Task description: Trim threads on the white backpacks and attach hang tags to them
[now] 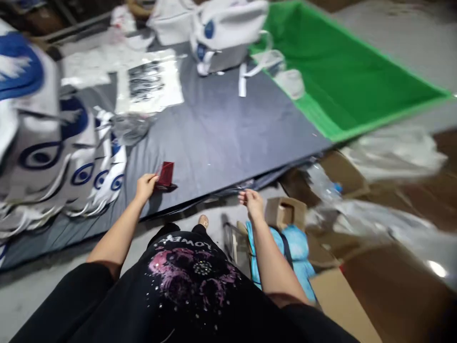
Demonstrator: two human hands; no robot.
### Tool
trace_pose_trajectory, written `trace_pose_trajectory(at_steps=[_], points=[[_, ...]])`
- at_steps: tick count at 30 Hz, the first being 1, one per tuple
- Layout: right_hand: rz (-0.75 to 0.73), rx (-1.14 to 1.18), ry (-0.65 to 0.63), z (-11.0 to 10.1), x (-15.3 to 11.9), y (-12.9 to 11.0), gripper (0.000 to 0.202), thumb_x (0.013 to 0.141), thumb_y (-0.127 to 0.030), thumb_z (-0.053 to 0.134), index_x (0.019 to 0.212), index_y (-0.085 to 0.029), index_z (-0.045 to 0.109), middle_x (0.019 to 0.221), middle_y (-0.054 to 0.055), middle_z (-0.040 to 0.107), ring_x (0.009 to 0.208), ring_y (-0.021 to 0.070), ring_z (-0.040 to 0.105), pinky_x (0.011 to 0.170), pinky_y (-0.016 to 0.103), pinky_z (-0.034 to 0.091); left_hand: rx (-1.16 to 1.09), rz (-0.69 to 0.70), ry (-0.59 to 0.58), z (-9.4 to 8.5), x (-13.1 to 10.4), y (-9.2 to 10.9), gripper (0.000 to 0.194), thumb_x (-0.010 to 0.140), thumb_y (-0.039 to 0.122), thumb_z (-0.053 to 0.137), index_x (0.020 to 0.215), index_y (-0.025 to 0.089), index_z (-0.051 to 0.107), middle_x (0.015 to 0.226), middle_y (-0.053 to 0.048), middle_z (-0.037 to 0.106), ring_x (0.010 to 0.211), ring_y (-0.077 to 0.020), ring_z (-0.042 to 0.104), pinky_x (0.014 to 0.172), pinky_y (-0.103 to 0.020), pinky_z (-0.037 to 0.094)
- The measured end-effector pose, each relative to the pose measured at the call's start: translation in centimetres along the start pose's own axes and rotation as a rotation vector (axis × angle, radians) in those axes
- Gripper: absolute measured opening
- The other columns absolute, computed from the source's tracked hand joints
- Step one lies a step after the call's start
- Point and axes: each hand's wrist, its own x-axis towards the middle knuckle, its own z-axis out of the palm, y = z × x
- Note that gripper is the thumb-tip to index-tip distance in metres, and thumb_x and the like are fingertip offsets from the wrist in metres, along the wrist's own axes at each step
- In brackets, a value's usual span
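Note:
A small dark red item (166,174), flat-sided and folded-looking, is pinched in my left hand (146,186) above the near edge of the grey-covered table (221,133). My right hand (253,204) hangs just off the table's front edge, its fingers curled together; whether they hold anything is too small to tell. Up the table from my left hand lies a crumpled clear plastic bag (132,127), and beyond it a white packet with black print (150,81).
White bags with blue eye designs (82,174) stack at the left. Another white bag (228,33) stands at the back beside a green bin (321,66). Cardboard (346,300), plastic wrap and a light blue bundle (296,243) lie at the right.

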Motion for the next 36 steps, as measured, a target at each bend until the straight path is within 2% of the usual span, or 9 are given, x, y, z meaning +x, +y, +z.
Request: trace_pose_trajectory(at_steps=[3,6,9,13,17,20,26,33,36], points=[[-0.1,-0.165,-0.429,11.0,-3.1,1.7,0.033,0.075,-0.046,0.066,0.092,-0.017,0.064,0.074,0.004,0.071,0.059,0.0159,0.065,0.061,0.03,0.055,0.016,-0.082,0.051,-2.2,0.0,-3.3,0.02,0.082,0.031,0.062,0.084,0.017,0.075,0.093,-0.008,0.075,0.094,-0.0221,0.066,0.092,-0.033,0.048],[-0.239,-0.311,-0.677,18.9,-6.7,2.7,0.025,0.078,-0.037,0.063,0.093,-0.018,0.069,0.079,0.006,0.073,0.068,0.0195,0.068,0.074,0.038,0.057,-0.002,-0.131,0.036,-4.2,0.0,-6.7,0.023,0.084,0.033,0.06,0.077,0.015,0.073,0.078,-0.004,0.072,0.082,-0.0211,0.065,0.081,-0.03,0.049],[-0.393,-0.436,-0.743,25.2,-9.4,3.2,0.022,0.081,-0.028,0.057,0.096,-0.019,0.071,0.095,0.01,0.074,0.09,0.0249,0.069,0.094,0.045,0.052,-0.046,-0.138,-0.024,-5.5,0.2,-10.0,0.03,0.086,0.036,0.056,0.071,0.015,0.07,0.066,-0.001,0.065,0.07,-0.0177,0.06,0.068,-0.026,0.045],[-0.537,-0.573,-0.794,33.1,-11.0,3.3,0.028,0.083,-0.021,0.054,0.105,-0.019,0.072,0.12,0.012,0.069,0.119,0.0277,0.059,0.112,0.048,0.038,-0.133,-0.099,-0.115,-6.2,0.9,-13.5,0.032,0.088,0.037,0.053,0.078,0.014,0.073,0.072,-0.001,0.069,0.072,-0.0158,0.06,0.068,-0.024,0.043],[-0.517,-0.679,-0.944,39.4,-11.6,4.1,0.028,0.076,-0.016,0.06,0.099,-0.022,0.074,0.107,0.006,0.075,0.105,0.0241,0.065,0.105,0.042,0.045,-0.187,-0.07,-0.197,-6.4,1.6,-15.9,0.029,0.088,0.035,0.056,0.081,0.015,0.076,0.077,-0.001,0.072,0.075,-0.0161,0.062,0.072,-0.025,0.044],[-0.442,-0.713,-1.055,42.1,-12.5,4.9,0.023,0.071,-0.017,0.062,0.091,-0.021,0.073,0.086,0.001,0.075,0.084,0.0209,0.068,0.089,0.038,0.053,-0.177,-0.07,-0.204,-6.6,1.9,-16.8,0.025,0.088,0.03,0.056,0.08,0.017,0.076,0.082,-0.003,0.073,0.08,-0.0169,0.063,0.078,-0.027,0.047],[-0.39,-0.728,-1.08,43.5,-15.0,5.7,0.025,0.079,-0.033,0.057,0.089,-0.015,0.07,0.083,0.005,0.074,0.079,0.0198,0.066,0.079,0.033,0.054,-0.116,-0.138,-0.074,-6.6,1.2,-16.7,0.02,0.09,0.026,0.059,0.085,0.022,0.077,0.113,-0.006,0.071,0.111,-0.0215,0.06,0.098,-0.033,0.046],[-0.397,-0.825,-0.846,44.0,-17.8,4.3,0.025,0.084,-0.019,0.052,0.092,-0.018,0.076,0.097,0.012,0.076,0.102,0.0269,0.067,0.1,0.042,0.046,-0.046,-0.26,-0.053,-6.8,0.2,-16.8,0.024,0.091,0.022,0.055,0.08,0.021,0.076,0.094,-0.006,0.073,0.093,-0.0183,0.065,0.084,-0.027,0.049],[-0.356,-0.796,-0.738,43.6,-19.1,3.2,0.024,0.085,-0.015,0.057,0.092,-0.023,0.079,0.103,0.007,0.077,0.108,0.0238,0.067,0.103,0.035,0.045,-0.001,-0.222,-0.1,-6.8,-0.4,-16.6,0.027,0.092,0.02,0.049,0.088,0.018,0.076,0.097,-0.01,0.074,0.094,-0.0219,0.065,0.084,-0.031,0.048]])
